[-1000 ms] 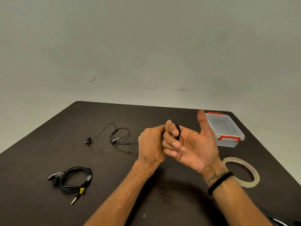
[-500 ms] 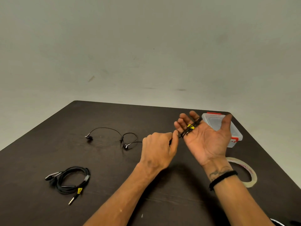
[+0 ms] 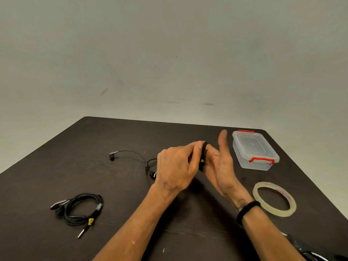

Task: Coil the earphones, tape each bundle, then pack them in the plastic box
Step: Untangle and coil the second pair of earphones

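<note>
While the right hand [image 3: 219, 166] stands edge-up above the dark bench [image 3: 113, 242] with its thumb pointing up and its fingers straight, black earphone cord [image 3: 203, 157] is looped around those fingers, a small yellow tag showing on it. The left hand [image 3: 177, 168] is pressed up against them, its fingertips pinching the cord at the top of the loops. From behind the left hand the loose end of the same earphones [image 3: 131, 154] trails across the bench, one earbud lying farther left and another just beside the left wrist. A second set, an already coiled bundle [image 3: 82, 209] with its plug sticking out, lies near the front left. The plastic box [image 3: 255, 150], clear with red clips and its lid on, sits at the back right, and a roll of tape [image 3: 274, 198] lies flat in front of it, beside the right wrist with its black band [image 3: 247, 210].
</note>
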Demonstrator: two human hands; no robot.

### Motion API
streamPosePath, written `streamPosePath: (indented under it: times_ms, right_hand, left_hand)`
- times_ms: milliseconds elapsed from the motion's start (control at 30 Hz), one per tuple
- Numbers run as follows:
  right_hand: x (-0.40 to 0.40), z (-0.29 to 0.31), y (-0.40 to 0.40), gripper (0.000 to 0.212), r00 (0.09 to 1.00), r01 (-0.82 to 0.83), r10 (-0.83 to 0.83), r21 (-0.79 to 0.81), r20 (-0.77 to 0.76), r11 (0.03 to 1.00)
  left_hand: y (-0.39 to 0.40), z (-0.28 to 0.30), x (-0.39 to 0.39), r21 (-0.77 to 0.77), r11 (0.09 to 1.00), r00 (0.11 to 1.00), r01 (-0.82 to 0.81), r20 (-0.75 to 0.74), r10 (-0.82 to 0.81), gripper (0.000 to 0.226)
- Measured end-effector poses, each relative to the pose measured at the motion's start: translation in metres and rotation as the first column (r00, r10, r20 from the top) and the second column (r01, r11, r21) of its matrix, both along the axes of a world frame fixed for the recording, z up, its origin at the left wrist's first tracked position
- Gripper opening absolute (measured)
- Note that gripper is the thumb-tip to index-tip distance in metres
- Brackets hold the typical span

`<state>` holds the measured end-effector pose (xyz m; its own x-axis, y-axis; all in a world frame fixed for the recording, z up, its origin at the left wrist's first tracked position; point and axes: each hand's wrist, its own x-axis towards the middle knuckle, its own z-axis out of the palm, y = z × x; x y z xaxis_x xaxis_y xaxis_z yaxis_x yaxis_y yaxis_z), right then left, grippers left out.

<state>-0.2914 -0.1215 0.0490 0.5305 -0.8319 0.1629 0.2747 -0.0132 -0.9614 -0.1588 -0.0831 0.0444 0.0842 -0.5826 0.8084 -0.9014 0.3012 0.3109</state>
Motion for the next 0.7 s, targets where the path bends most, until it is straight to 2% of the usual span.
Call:
streamPosePath:
  times_ms: [133,267,367,500,600,700]
  right_hand:
    - [0.005,-0.003,0.006,0.117,0.977,-0.085,0.075,-0.040,-0.197,0.996]
    - [0.008,-0.001,0.011,0.111,0.939,-0.135,0.104,-0.073,-0.328,0.988]
    - [0.007,-0.003,0.008,0.110,0.931,-0.163,0.143,-0.033,-0.334,0.986]
    - [0.014,-0.011,0.006,0.107,0.930,-0.187,0.184,0.022,-0.318,0.982]
    - [0.021,-0.015,0.010,0.089,0.942,-0.206,0.213,0.052,-0.260,0.977]
    - [0.023,-0.011,0.012,0.083,0.944,-0.211,0.230,0.104,-0.236,0.972]
  left_hand:
    - [-0.002,0.001,0.006,-0.016,0.997,0.996,0.071,-0.044,-0.072,0.056]
    - [-0.003,-0.001,0.013,-0.013,0.988,0.985,0.156,-0.074,-0.156,0.058]
    - [-0.004,-0.001,0.015,-0.005,0.988,0.986,0.153,-0.064,-0.153,0.057]
    - [-0.003,0.000,0.017,-0.029,0.993,0.993,0.117,0.010,-0.117,0.033]
    - [-0.004,-0.002,0.022,-0.004,0.995,0.994,0.098,0.042,-0.098,0.032]
    - [-0.006,-0.001,0.025,0.003,0.994,0.994,0.106,-0.012,-0.106,0.033]
